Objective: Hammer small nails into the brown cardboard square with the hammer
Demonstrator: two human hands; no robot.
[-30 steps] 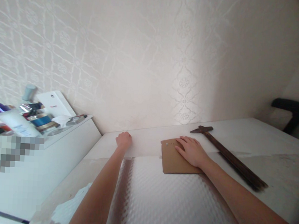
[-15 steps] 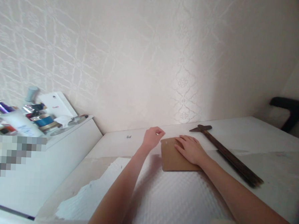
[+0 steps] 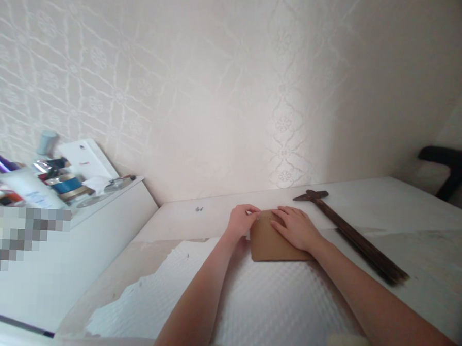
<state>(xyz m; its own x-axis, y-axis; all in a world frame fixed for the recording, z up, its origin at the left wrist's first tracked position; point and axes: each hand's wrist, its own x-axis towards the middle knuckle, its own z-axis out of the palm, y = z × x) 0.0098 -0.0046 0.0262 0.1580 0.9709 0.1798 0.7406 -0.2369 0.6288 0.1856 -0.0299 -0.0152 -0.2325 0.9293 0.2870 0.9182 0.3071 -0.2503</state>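
On the pale, flat surface [image 3: 369,203], a thin brown straight-edged board [image 3: 275,246] lies beneath the right hand [image 3: 295,228], which is open, palm down. The left hand [image 3: 242,221] bends its fingers at the board's upper left corner; its grip cannot be determined. A dark wooden-handled hammer [image 3: 357,236] lies to the right.

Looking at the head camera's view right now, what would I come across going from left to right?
White box → small metal pieces → left hand → brown board with the right hand resting on it → wooden-handled hammer → black armrest-shaped object.
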